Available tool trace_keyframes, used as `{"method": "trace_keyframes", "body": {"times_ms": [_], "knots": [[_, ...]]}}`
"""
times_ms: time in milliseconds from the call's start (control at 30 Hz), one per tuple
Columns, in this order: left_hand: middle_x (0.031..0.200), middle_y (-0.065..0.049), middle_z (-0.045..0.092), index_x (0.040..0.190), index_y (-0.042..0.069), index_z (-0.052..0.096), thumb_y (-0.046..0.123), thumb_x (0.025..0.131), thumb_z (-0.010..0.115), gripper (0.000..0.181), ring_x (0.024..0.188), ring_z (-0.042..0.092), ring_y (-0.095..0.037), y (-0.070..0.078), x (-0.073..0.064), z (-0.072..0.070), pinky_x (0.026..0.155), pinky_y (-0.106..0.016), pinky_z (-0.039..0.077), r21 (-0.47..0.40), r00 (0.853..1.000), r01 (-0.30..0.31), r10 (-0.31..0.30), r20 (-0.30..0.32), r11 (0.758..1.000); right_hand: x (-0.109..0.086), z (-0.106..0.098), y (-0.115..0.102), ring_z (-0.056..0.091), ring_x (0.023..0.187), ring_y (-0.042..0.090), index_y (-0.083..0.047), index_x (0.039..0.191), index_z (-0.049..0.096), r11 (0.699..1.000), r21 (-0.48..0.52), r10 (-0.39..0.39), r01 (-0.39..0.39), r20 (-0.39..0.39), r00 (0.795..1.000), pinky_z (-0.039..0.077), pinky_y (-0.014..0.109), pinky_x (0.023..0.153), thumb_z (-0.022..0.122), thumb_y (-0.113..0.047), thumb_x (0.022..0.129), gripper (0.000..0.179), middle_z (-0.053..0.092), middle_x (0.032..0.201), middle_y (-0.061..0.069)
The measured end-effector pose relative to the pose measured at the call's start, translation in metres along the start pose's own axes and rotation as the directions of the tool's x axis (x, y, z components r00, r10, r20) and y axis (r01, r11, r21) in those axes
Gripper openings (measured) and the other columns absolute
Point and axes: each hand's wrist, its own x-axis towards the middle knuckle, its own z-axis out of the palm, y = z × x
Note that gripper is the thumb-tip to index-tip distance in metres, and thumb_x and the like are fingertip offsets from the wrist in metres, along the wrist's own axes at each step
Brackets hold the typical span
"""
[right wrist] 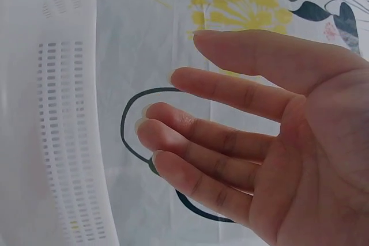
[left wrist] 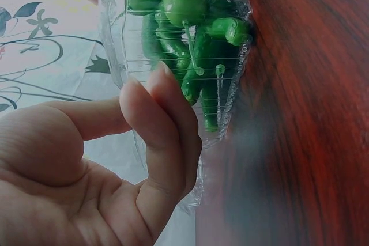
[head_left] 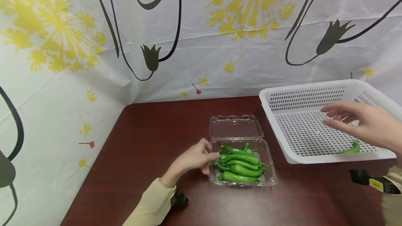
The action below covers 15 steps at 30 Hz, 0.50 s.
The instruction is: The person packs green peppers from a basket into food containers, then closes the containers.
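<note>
A clear plastic clamshell container (head_left: 270, 163) lies with its lid (head_left: 235, 128) folded back, holding several green peppers (head_left: 242, 158). At its left side my left hand (head_left: 194, 158) grips the rim, thumb over the edge and fingers curled against the outer wall. The left wrist view shows these curled fingers (left wrist: 164, 136) in front of the clear wall, peppers behind it. My right hand (head_left: 361, 119) hovers above the white basket (head_left: 276, 128), fingers loosely extended and nothing in them. One green pepper (head_left: 351, 148) rests on the basket floor, below the right hand.
Both containers stand on a dark red-brown wooden table (head_left: 163, 128), the basket to the right of the clamshell. A white sheet (head_left: 188, 51) with printed flowers hangs behind the table and along its left side.
</note>
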Motion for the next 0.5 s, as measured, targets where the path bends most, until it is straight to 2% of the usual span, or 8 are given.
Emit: {"method": "trace_keyframes", "body": {"times_ms": [200,300,400,467,500], "knots": [[0.071,-0.01,0.06,0.121,-0.006,0.044,0.021,0.098,0.069,0.044,0.046,0.059,-0.013,-0.001,0.0,0.0,0.053,-0.037,0.058,-0.004,1.0,0.0,0.0,0.005,1.0,0.0,0.002,0.007,0.055,0.074,-0.011,-0.004,0.117,0.069,0.999,0.004,0.054,-0.054,0.015,0.998,0.041,0.009,0.064,0.078,-0.026,0.09,0.036,0.073,0.099,0.012],[0.071,-0.01,0.059,0.121,-0.006,0.044,0.021,0.098,0.069,0.044,0.046,0.059,-0.013,-0.001,0.0,0.0,0.052,-0.036,0.058,-0.004,1.0,0.003,-0.003,0.008,1.0,-0.001,0.003,0.008,0.065,0.076,0.007,-0.001,0.12,0.067,0.995,-0.012,0.1,-0.1,0.041,0.994,0.049,0.022,0.065,0.077,-0.029,0.091,0.041,0.072,0.099,0.014],[0.071,-0.01,0.059,0.121,-0.007,0.044,0.021,0.098,0.069,0.044,0.046,0.06,-0.013,-0.001,0.0,0.0,0.052,-0.036,0.057,-0.008,1.0,0.006,-0.006,0.009,1.0,-0.002,0.003,0.011,0.068,0.08,0.032,0.004,0.123,0.063,0.992,-0.003,0.129,-0.129,0.075,0.989,0.055,0.046,0.07,0.075,-0.03,0.093,0.047,0.071,0.1,0.019],[0.071,-0.009,0.059,0.121,-0.007,0.043,0.021,0.098,0.068,0.044,0.046,0.06,-0.013,-0.001,0.0,0.0,0.052,-0.036,0.057,-0.01,1.0,0.007,-0.007,0.012,1.0,-0.003,0.002,0.015,0.068,0.08,0.025,0.005,0.124,0.062,0.99,0.007,0.137,-0.138,0.079,0.987,0.054,0.046,0.07,0.075,-0.028,0.093,0.047,0.07,0.1,0.02],[0.071,-0.009,0.059,0.121,-0.007,0.044,0.021,0.098,0.068,0.043,0.046,0.06,-0.013,-0.001,0.0,0.0,0.052,-0.036,0.058,-0.009,1.0,0.007,-0.007,0.012,1.0,-0.004,0.002,0.017,0.068,0.079,0.018,0.004,0.124,0.062,0.99,0.014,0.135,-0.137,0.079,0.988,0.054,0.043,0.068,0.075,-0.027,0.093,0.046,0.071,0.099,0.019]]}}
